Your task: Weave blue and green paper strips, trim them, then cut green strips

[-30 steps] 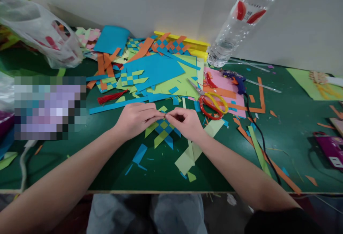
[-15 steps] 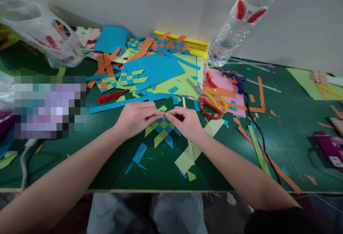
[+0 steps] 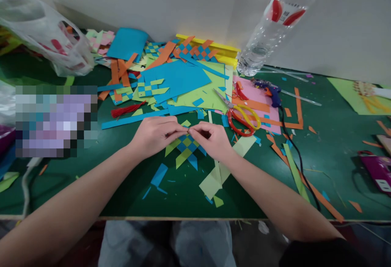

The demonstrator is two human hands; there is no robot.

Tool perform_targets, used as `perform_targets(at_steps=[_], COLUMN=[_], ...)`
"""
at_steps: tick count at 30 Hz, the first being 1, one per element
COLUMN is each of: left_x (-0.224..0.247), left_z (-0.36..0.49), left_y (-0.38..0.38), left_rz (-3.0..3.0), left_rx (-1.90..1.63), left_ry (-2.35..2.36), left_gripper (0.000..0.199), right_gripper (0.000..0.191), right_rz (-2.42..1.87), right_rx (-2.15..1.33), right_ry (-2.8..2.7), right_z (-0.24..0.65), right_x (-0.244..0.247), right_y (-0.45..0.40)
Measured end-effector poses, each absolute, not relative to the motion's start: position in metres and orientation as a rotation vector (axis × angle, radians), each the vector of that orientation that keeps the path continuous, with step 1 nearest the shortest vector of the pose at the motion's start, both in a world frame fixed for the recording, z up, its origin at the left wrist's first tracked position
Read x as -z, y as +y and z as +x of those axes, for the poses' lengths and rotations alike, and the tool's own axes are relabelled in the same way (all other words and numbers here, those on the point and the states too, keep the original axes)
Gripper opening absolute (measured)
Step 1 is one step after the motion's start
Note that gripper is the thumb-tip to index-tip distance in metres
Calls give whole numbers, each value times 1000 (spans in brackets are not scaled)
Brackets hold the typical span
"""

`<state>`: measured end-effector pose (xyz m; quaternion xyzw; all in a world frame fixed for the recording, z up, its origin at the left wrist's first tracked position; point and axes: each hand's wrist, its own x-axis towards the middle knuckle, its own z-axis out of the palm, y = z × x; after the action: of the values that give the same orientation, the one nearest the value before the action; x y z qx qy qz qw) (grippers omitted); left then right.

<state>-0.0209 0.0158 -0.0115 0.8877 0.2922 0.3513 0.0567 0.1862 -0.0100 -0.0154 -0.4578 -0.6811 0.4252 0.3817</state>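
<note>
Surrounding woven paper [image 3: 187, 146]: littered green table [image 3: 128, 201]; wall [image 3: 195, 2] behind.

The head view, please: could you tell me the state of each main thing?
Left hand, fingertips pinched together
Right hand, fingertips pinched, meeting the left's
Blue-and-green paper weave, strip ends sticking out, partly hidden
Scissors, lying, blades apparently closed
Clear bottle, standing, top out of view
Glue gun, lying on its side
Red tassel, lying flat
</note>
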Motion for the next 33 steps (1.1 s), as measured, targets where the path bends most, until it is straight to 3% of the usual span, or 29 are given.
perform_targets(at_steps=[27, 33], left_x=[2, 6], left_z=[-19, -18], left_y=[15, 15], left_rz=[2695, 2679], left_rx=[-1160, -1165], left_ry=[829, 796], left_gripper=[12, 11], right_gripper=[25, 18], right_rz=[-1105, -1112], right_rx=[-1251, -1020], right_ry=[-1593, -1647], right_z=[188, 185], right_x=[13, 13], right_y=[-8, -13])
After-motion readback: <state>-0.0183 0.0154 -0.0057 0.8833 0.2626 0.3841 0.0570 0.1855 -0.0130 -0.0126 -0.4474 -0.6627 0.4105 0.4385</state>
